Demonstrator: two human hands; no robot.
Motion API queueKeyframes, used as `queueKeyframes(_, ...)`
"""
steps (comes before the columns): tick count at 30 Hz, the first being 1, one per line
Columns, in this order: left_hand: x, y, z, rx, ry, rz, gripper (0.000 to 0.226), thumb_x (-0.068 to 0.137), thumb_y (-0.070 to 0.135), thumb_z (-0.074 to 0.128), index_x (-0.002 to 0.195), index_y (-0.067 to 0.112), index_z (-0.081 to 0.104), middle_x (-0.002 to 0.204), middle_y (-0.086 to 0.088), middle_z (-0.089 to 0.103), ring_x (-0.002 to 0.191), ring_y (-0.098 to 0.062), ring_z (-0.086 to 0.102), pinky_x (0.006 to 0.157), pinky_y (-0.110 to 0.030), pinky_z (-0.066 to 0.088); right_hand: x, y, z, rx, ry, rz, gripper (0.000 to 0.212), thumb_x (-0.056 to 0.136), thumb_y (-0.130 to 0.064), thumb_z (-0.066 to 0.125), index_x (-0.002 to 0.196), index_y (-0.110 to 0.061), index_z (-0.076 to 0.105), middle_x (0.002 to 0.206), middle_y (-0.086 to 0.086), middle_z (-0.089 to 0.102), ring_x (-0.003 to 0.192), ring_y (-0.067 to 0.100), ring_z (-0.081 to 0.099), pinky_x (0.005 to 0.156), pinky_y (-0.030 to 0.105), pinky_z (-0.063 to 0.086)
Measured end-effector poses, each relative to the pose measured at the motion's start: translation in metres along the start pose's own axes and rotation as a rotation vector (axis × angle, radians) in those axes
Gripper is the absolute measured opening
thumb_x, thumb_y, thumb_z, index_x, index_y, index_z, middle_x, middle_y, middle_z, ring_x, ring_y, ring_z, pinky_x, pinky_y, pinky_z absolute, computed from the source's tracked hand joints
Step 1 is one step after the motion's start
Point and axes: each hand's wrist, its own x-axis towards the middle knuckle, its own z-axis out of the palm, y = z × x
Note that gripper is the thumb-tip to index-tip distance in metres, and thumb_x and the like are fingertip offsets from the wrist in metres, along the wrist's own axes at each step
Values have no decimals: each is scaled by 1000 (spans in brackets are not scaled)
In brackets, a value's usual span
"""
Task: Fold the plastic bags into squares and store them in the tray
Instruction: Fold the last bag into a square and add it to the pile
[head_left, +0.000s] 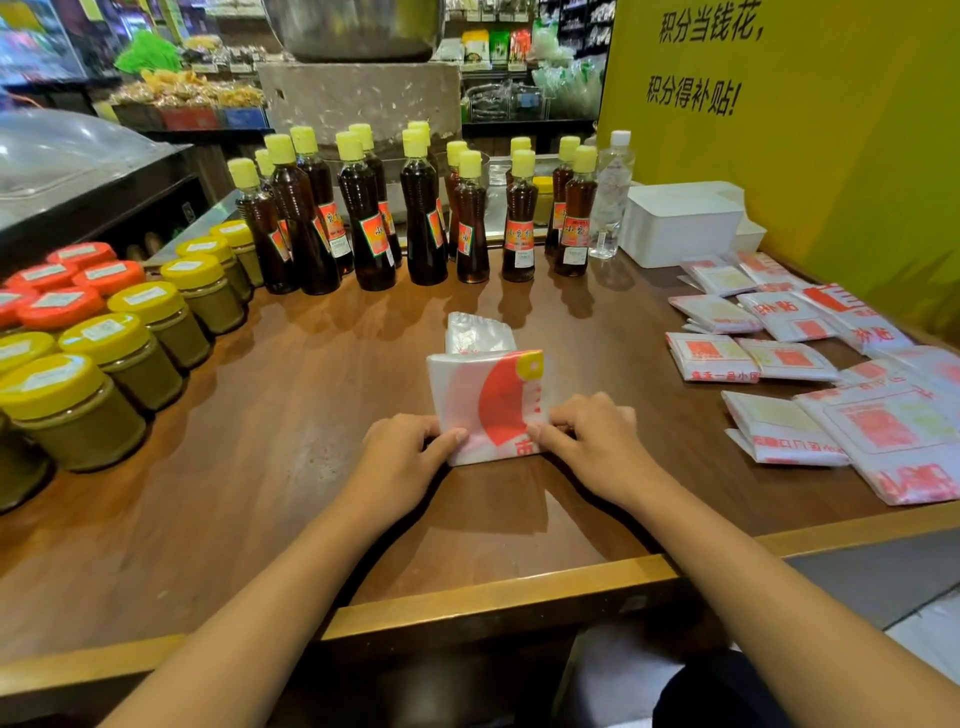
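A white plastic bag with a red and yellow print (491, 397) lies partly folded on the brown table (291, 415), its far end sticking up crumpled. My left hand (402, 457) pinches its near left corner. My right hand (592, 434) pinches its near right corner. Several folded bag squares (748, 358) lie on the table at the right, beside a flat unfolded bag (904, 441). The white tray (680, 221) stands at the back right, upright against the yellow wall.
A row of dark sauce bottles with yellow caps (421, 218) lines the far side of the table, with a clear water bottle (613, 197) at its right end. Jars with yellow and orange lids (104, 332) crowd the left. The table's raised front edge (493, 597) runs below my wrists.
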Motion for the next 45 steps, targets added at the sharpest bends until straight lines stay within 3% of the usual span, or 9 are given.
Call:
queueKeyframes(8,1,7,6,536,-32,-13,48,100,51,14,81,22,47,93,1,45,92,-22,38,86,-40,36,-6,-10,7,-390,-42,15,29,105,-50,28,105,-28,46,108,-3,28,99,17,26,84,36,28)
queueKeyframes(12,3,7,10,636,22,-85,43,99,57,26,120,24,46,122,2,41,111,-20,35,94,-36,30,-7,-7,9,-395,9,51,41,102,-55,33,128,-24,39,126,1,31,108,18,30,90,36,28)
queueKeyframes(16,13,5,4,550,-74,112,72,104,46,37,161,25,-3,168,8,-8,154,-15,-10,120,-38,10,-5,-4,10,-261,-64,-88,66,103,-46,38,157,-31,3,165,0,-5,150,21,3,121,42,12)
queueKeyframes(18,22,6,3,594,-184,182,69,106,40,28,160,26,-12,164,12,-25,150,-9,-26,124,-37,2,-1,-2,11,-289,-156,-134,67,104,-50,26,159,-30,-7,166,-5,-18,154,15,-11,125,43,4)
queueKeyframes(21,33,4,3,606,-309,178,68,100,40,22,162,26,-5,167,8,-17,152,-8,-20,123,-33,-2,7,3,9,-319,-287,-169,73,95,-56,4,161,-28,-4,168,-7,-14,153,10,-14,126,42,-3)
queueKeyframes(27,35,2,5,503,-303,100,62,104,36,28,162,25,9,170,8,2,153,-4,-3,123,-29,0,31,-8,-3,-171,-324,-118,53,105,-38,30,155,-21,25,165,0,23,148,13,22,124,40,2)
queueKeyframes(31,33,1,6,537,-305,104,64,106,45,22,162,22,2,170,7,-2,154,-4,-5,125,-31,-2,29,2,5,-314,-353,-167,67,106,-54,19,162,-22,1,169,-5,-2,154,8,-2,124,37,-4)
queueKeyframes(41,36,1,-12,392,-427,100,108,80,84,46,161,26,3,169,9,3,153,-6,0,122,-31,-2,35,13,-4,-255,-458,-217,118,72,-95,33,160,-26,-5,168,-7,-4,154,14,1,126,40,2)
queueKeyframes(45,29,6,-13,344,-339,122,96,86,76,51,160,26,15,167,10,15,150,-7,8,113,-21,3,31,9,-7,-177,-406,-185,106,81,-86,41,161,-27,2,168,-8,4,153,14,7,122,35,4)
